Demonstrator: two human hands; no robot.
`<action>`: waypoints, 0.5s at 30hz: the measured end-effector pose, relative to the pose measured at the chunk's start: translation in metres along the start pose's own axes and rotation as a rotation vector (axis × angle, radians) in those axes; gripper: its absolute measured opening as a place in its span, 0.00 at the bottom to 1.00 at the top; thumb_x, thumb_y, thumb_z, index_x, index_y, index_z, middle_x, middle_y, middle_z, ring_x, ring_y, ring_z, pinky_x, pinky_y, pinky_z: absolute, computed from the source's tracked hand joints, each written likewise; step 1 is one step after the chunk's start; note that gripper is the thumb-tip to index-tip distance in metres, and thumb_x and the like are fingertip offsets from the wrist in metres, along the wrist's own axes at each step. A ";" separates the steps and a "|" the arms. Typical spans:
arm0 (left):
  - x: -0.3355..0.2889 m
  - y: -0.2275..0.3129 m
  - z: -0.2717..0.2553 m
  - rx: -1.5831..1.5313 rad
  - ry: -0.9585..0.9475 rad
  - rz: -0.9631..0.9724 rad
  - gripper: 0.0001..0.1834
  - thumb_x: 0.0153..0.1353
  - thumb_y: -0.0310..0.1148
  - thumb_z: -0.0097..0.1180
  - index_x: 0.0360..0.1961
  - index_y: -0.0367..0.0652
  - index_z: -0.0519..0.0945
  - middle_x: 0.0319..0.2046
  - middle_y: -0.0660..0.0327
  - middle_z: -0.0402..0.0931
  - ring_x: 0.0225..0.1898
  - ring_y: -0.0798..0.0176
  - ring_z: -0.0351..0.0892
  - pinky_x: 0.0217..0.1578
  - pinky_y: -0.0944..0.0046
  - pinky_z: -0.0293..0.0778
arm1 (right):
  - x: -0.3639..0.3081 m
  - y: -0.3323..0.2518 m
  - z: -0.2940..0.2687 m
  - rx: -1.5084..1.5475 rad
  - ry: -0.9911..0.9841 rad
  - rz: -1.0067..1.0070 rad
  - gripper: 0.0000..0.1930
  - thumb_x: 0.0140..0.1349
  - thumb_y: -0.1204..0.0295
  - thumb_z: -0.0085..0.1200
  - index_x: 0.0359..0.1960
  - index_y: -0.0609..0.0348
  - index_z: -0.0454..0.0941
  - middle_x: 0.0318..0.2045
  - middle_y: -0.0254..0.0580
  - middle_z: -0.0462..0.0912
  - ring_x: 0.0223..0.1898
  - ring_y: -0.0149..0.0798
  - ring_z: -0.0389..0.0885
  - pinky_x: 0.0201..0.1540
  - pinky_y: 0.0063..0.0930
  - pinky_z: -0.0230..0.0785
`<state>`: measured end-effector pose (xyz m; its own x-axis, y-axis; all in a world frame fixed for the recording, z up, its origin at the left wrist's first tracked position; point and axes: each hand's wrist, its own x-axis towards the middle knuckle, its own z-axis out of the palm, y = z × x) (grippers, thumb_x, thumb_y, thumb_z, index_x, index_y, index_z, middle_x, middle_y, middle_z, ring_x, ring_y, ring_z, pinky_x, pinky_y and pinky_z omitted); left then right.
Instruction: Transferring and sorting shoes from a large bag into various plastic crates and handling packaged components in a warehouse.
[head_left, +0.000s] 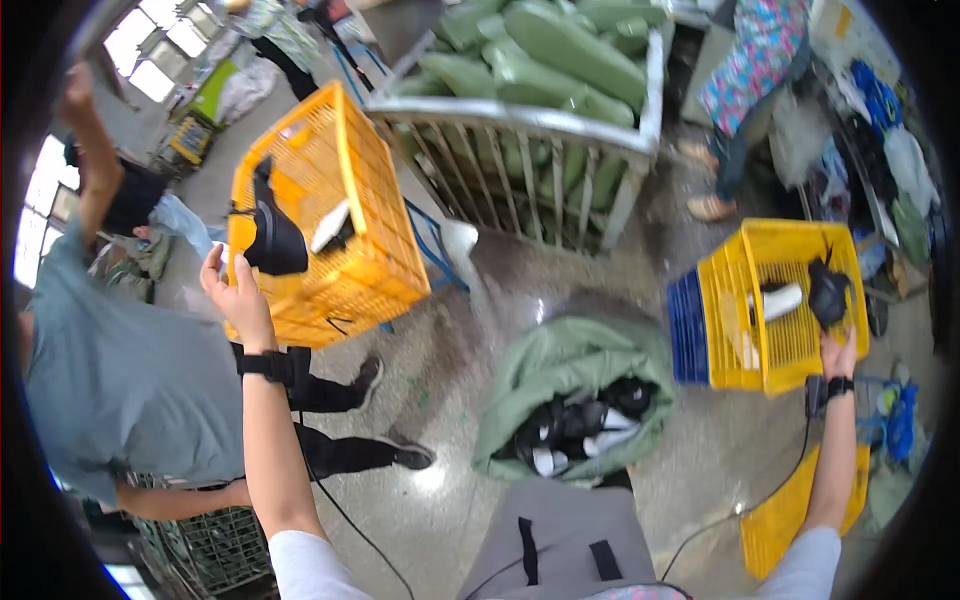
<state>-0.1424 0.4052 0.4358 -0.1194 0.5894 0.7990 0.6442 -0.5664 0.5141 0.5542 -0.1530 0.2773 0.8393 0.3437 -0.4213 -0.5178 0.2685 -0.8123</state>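
Note:
My left hand [240,295] is raised at the near left side of an orange plastic crate [375,235], fingers apart and stretched upward. A black shoe [273,238] with loose lace ends stands tilted right beside its fingertips, over the crate's side. Whether the fingers still touch it is hard to see. On the far right, my right hand [840,352] reaches to the near rim of a yellow crate [715,320], its fingers closed at the lower end of another black shoe [828,290]. Some of these fingertips are hidden. White-soled shoes [780,301] lie inside the yellow crate.
Between my arms a green sack [515,375] stands open, holding several black and white shoes [575,425]. Beyond it is a metal-barred bin [630,185] of green shoe-shaped pieces [560,50]. A person in a grey shirt [140,380] stands close on the left. Cables run from both wrists.

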 end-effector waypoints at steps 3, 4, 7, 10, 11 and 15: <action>-0.115 0.008 0.035 -0.181 -0.426 -0.028 0.11 0.54 0.22 0.48 0.40 0.36 0.72 0.37 0.58 0.70 0.43 0.60 0.69 0.46 0.65 0.64 | 0.002 0.062 -0.053 -0.394 0.141 -0.171 0.14 0.63 0.60 0.44 0.41 0.57 0.68 0.28 0.37 0.75 0.20 0.26 0.68 0.24 0.18 0.65; -0.165 0.007 0.036 -0.309 -0.689 -0.126 0.06 0.53 0.21 0.48 0.33 0.38 0.75 0.33 0.59 0.73 0.40 0.62 0.72 0.46 0.63 0.66 | -0.013 0.101 -0.052 -0.550 -0.034 -0.133 0.12 0.63 0.61 0.44 0.40 0.56 0.68 0.26 0.36 0.75 0.19 0.27 0.68 0.24 0.19 0.65; -0.348 -0.002 0.022 -0.279 -1.420 -0.193 0.09 0.49 0.25 0.52 0.34 0.41 0.77 0.32 0.53 0.76 0.36 0.51 0.76 0.38 0.59 0.71 | -0.098 0.239 0.022 -0.946 -0.306 0.439 0.11 0.60 0.65 0.48 0.40 0.58 0.69 0.27 0.40 0.77 0.26 0.32 0.77 0.26 0.26 0.70; -0.486 0.003 0.002 -0.330 -1.830 -0.185 0.11 0.51 0.32 0.52 0.36 0.42 0.78 0.36 0.53 0.77 0.40 0.51 0.75 0.42 0.57 0.70 | -0.144 0.361 0.010 -1.699 -1.057 0.015 0.27 0.47 0.67 0.57 0.52 0.58 0.67 0.42 0.53 0.76 0.49 0.51 0.72 0.53 0.35 0.64; -0.522 0.005 -0.009 -0.275 -1.861 -0.247 0.13 0.51 0.33 0.53 0.38 0.43 0.78 0.37 0.53 0.76 0.42 0.51 0.74 0.43 0.57 0.70 | -0.154 0.388 0.021 -1.699 -1.127 -0.095 0.30 0.44 0.67 0.58 0.52 0.57 0.66 0.49 0.51 0.71 0.51 0.50 0.70 0.53 0.37 0.64; -0.606 0.024 -0.016 -0.224 -1.831 -0.418 0.16 0.48 0.33 0.56 0.39 0.39 0.76 0.39 0.50 0.75 0.45 0.49 0.72 0.46 0.56 0.68 | -0.148 0.468 0.068 -1.833 -0.906 -0.178 0.47 0.35 0.67 0.66 0.61 0.47 0.53 0.63 0.48 0.49 0.62 0.57 0.51 0.51 0.55 0.61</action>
<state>-0.0668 0.0252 -0.0311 0.7176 0.4075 -0.5648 0.6755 -0.2099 0.7068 0.1766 -0.0166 -0.0133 0.2483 0.8303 -0.4990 0.7629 -0.4851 -0.4274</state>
